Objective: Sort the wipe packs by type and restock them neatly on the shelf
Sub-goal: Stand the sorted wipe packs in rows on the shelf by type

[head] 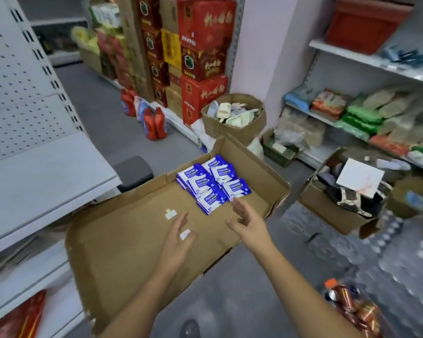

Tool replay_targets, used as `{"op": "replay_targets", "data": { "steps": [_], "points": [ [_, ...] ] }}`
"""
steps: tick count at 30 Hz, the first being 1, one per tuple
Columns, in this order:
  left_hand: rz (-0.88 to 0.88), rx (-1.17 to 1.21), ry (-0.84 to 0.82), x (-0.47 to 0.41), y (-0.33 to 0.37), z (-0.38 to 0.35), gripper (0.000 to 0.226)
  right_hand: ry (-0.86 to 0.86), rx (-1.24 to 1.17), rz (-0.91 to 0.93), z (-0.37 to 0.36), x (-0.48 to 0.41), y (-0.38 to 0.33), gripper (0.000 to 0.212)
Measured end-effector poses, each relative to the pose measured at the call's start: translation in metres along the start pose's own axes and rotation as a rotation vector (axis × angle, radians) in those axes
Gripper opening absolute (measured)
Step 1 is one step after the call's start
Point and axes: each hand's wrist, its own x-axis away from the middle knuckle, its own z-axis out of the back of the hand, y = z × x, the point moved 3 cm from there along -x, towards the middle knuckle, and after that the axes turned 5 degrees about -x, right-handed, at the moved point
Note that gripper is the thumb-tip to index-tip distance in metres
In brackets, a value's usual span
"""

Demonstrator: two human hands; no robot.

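So, the wipe packs are all sitting in the far right part of a big, shallow cardboard box on the floor. They're blue and white, lying flat and overlapping in a couple of rough rows. The cluster stretches away from the person toward the box's far wall. As far as can be told they all look like the same type, though the print is too blurry to read.

Both hands are out over the box and holding nothing. The right hand is loose, with its fingers spread and pointing up at the packs, fingertips just short of the nearest one. The left hand is also relaxed and flat over bare cardboard, lower and further left, so it's clearly the farther of the two. A small white scrap lies right by its thumb; can't tell if it's touching.

The relation that matters: the packs lie straight ahead of the right hand and off to the upper right of the left. The right hand is probably the one to grab first, with the left coming in to square up a stack.

The empty white shelf they'd probably go on is off to the left, beside the box, so any load has to swing across.
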Motion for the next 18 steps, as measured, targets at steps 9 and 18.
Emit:
{"op": "replay_targets", "data": {
  "steps": [9,18],
  "points": [
    [0.089,0.082,0.091,-0.144,-0.026,-0.074,0.052,-0.007,0.083,-0.071,0.044,-0.129,0.044,0.063],
    [0.296,0.132,0.234,-0.233,-0.08,-0.117,0.046,-0.009,0.278,-0.268,0.086,-0.253,0.105,0.045]
  ]
}}
